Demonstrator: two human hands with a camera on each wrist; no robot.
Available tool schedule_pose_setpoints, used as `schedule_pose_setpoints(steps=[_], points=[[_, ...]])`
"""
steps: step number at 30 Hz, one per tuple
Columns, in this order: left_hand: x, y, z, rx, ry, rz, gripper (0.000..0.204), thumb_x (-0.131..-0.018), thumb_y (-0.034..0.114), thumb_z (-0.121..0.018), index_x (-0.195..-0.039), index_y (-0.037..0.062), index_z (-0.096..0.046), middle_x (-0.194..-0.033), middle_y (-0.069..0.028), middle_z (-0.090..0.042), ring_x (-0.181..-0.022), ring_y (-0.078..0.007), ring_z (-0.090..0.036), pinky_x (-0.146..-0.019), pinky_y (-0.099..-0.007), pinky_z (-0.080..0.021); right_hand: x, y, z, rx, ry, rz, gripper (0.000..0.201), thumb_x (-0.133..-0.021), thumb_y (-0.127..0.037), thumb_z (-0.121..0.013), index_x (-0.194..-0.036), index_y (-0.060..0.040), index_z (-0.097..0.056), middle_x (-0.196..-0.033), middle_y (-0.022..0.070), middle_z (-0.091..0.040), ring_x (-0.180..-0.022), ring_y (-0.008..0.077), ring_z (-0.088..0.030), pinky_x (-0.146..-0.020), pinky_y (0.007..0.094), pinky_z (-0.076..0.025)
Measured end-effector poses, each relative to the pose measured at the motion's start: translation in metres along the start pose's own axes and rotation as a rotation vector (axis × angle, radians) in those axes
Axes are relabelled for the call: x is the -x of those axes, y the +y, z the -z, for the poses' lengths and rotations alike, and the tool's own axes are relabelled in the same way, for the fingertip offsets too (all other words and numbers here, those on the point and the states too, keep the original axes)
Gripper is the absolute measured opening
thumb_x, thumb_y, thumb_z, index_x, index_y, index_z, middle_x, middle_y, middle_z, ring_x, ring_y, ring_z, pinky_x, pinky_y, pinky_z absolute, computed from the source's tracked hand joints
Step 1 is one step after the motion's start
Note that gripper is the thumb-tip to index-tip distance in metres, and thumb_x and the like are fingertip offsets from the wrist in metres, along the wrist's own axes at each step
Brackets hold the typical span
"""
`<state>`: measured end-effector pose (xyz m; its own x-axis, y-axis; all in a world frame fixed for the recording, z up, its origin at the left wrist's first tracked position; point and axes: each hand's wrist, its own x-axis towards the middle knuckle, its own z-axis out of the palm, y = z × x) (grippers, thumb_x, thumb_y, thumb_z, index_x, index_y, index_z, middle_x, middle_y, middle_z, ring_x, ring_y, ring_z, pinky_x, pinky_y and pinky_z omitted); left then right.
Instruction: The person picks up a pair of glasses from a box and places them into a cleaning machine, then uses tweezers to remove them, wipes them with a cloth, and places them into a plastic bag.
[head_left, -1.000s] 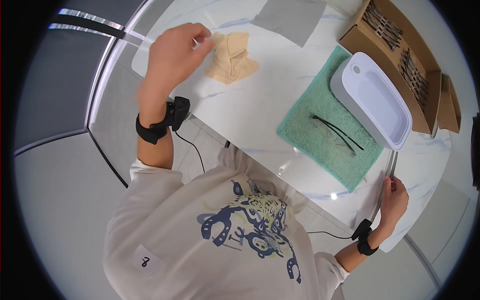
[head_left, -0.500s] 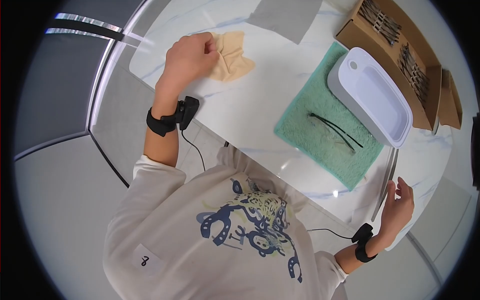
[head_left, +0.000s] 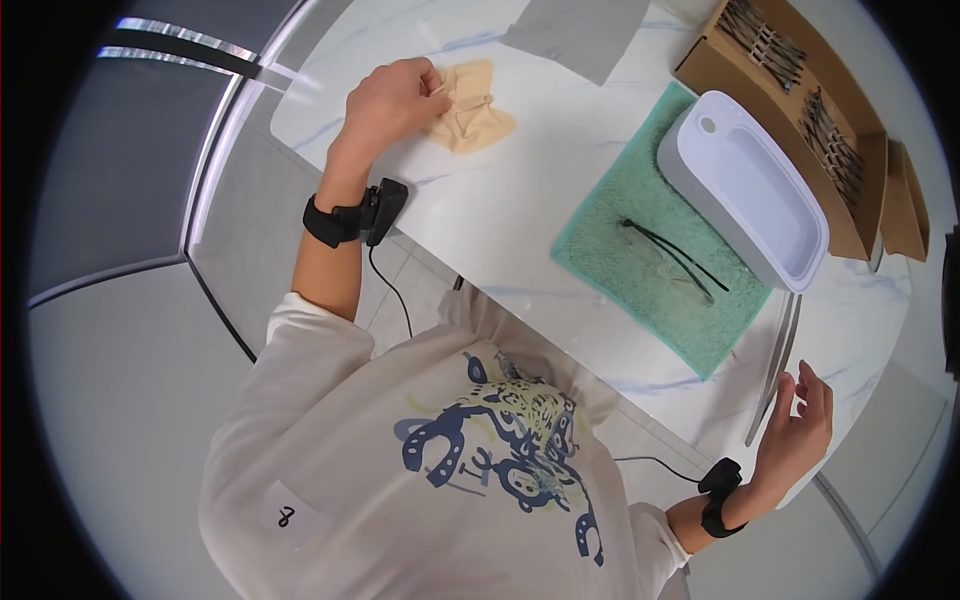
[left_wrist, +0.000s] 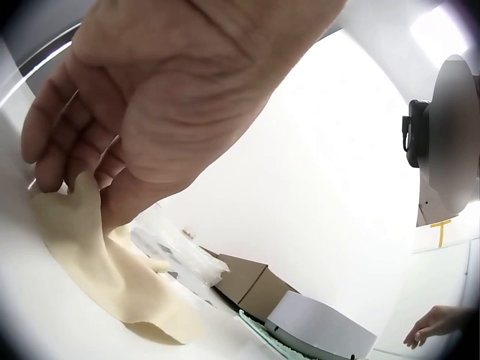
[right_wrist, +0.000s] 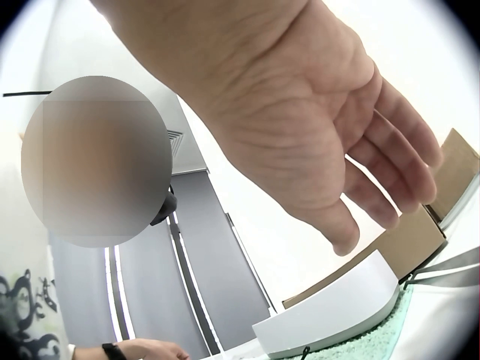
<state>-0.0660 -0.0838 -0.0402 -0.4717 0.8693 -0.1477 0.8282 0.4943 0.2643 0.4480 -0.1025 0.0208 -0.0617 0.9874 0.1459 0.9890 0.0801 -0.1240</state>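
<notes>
My left hand (head_left: pixel 393 105) pinches the left edge of a crumpled beige cloth (head_left: pixel 475 115) at the table's far left. In the left wrist view, a raised fold of the cloth (left_wrist: pixel 139 289) stands between thumb and fingers, while its lower part drapes toward the table. My right hand (head_left: pixel 797 435) holds nothing, fingers loosely bent and apart, as the right wrist view also shows. Just beside it lies a pair of long metal tweezers (head_left: pixel 772 375). Two thin black strips (head_left: pixel 680 255), joined at one end, lie on the green towel (head_left: pixel 610 240).
A white oblong tub (head_left: pixel 690 165) stands on the towel's far right part. Behind it is an open cardboard box (head_left: pixel 700 62) with bundled dark, thin pieces (head_left: pixel 830 145). A grey sheet (head_left: pixel 580 35) lies at the back of the white marbled table (head_left: pixel 530 190).
My left hand has come in over the cloth's left side and pinched it, drawing it up slightly. My right hand has moved off the tweezers toward the near right, its fingers loosening.
</notes>
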Motion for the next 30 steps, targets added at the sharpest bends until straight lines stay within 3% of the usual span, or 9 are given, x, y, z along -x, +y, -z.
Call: schedule_pose_setpoints(steps=[6, 10, 12, 15, 19, 21, 25, 30], points=[[0.002, -0.003, -0.001, 0.205, 0.144, -0.082, 0.02, -0.08, 0.026, -0.07, -0.091, 0.0095, -0.073, -0.077, -0.003, -0.07, -0.071, -0.0186, -0.065, -0.067, -0.0331, -0.05, 0.005, -0.001, 0.006, -0.011, -0.006, -0.015, 0.025, -0.091, -0.022, -0.073, -0.11, -0.006, -0.073, -0.093, 0.0039, -0.066, -0.079, 0.0179, -0.062, -0.061, 0.0335, -0.048], [0.007, 0.001, 0.004, 0.309, 0.151, -0.08, 0.02, -0.082, 0.022, -0.069, -0.094, 0.0072, -0.075, -0.075, -0.0042, -0.07, -0.068, -0.0158, -0.063, -0.065, -0.0308, -0.049, 0.006, -0.001, 0.005, -0.025, 0.015, 0.05, 0.025, -0.091, -0.023, -0.073, -0.11, -0.0063, -0.072, -0.093, 0.0038, -0.067, -0.078, 0.0176, -0.063, -0.057, 0.0325, -0.046], [0.01, 0.002, 0.006, 0.398, 0.138, -0.138, 0.02, -0.088, 0.014, -0.068, -0.102, 0.0005, -0.073, -0.079, -0.0023, -0.069, -0.072, -0.0083, -0.057, -0.065, -0.0248, -0.045, 0.006, -0.003, 0.005, -0.032, 0.027, 0.072, 0.025, -0.092, -0.024, -0.073, -0.109, -0.0065, -0.072, -0.093, 0.0038, -0.067, -0.078, 0.0176, -0.063, -0.056, 0.0324, -0.046], [0.0, -0.013, -0.005, 0.47, 0.123, -0.188, 0.021, -0.089, 0.012, -0.067, -0.105, 0.0005, -0.073, -0.079, -0.0018, -0.067, -0.072, -0.0083, -0.057, -0.065, -0.0254, -0.045, 0.003, -0.01, 0.002, -0.052, 0.007, 0.066, 0.024, -0.092, -0.024, -0.073, -0.109, -0.007, -0.072, -0.093, 0.0036, -0.066, -0.078, 0.0176, -0.063, -0.057, 0.033, -0.046], [0.005, -0.006, 0.0, 0.304, 0.072, -0.133, 0.028, -0.085, 0.019, -0.066, -0.109, 0.0065, -0.074, -0.073, -0.005, -0.066, -0.068, -0.0148, -0.061, -0.065, -0.0298, -0.048, 0.003, -0.007, 0.001, -0.04, 0.004, 0.079, 0.024, -0.092, -0.024, -0.073, -0.108, -0.0072, -0.072, -0.092, 0.0033, -0.066, -0.078, 0.0176, -0.064, -0.057, 0.0339, -0.047], [0.007, -0.001, 0.001, 0.214, 0.142, -0.139, 0.034, -0.085, 0.022, -0.067, -0.115, 0.008, -0.072, -0.075, -0.0039, -0.064, -0.071, -0.0175, -0.062, -0.067, -0.032, -0.049, 0.004, -0.007, 0.001, -0.043, 0.001, 0.072, 0.024, -0.092, -0.024, -0.073, -0.108, -0.0072, -0.072, -0.091, 0.0032, -0.066, -0.077, 0.0175, -0.064, -0.058, 0.034, -0.048], [0.011, 0.016, 0.004, 0.168, 0.23, -0.155, 0.031, -0.085, 0.02, -0.069, -0.112, 0.0054, -0.073, -0.075, -0.0029, -0.062, -0.067, -0.0131, -0.055, -0.065, -0.0277, -0.046, 0.004, -0.007, 0.001, -0.046, 0.004, 0.083, 0.024, -0.092, -0.025, -0.073, -0.108, -0.0073, -0.073, -0.09, 0.0037, -0.066, -0.077, 0.0178, -0.064, -0.059, 0.0332, -0.049], [-0.005, 0.029, -0.009, 0.065, 0.223, -0.202, 0.031, -0.083, 0.026, -0.07, -0.108, 0.0076, -0.074, -0.083, -0.0049, -0.071, -0.072, -0.0186, -0.064, -0.068, -0.0336, -0.051, 0.004, -0.009, 0.003, -0.038, -0.007, 0.075, 0.024, -0.091, -0.025, -0.073, -0.108, -0.0071, -0.072, -0.09, 0.0038, -0.067, -0.077, 0.0182, -0.065, -0.06, 0.0333, -0.05]])
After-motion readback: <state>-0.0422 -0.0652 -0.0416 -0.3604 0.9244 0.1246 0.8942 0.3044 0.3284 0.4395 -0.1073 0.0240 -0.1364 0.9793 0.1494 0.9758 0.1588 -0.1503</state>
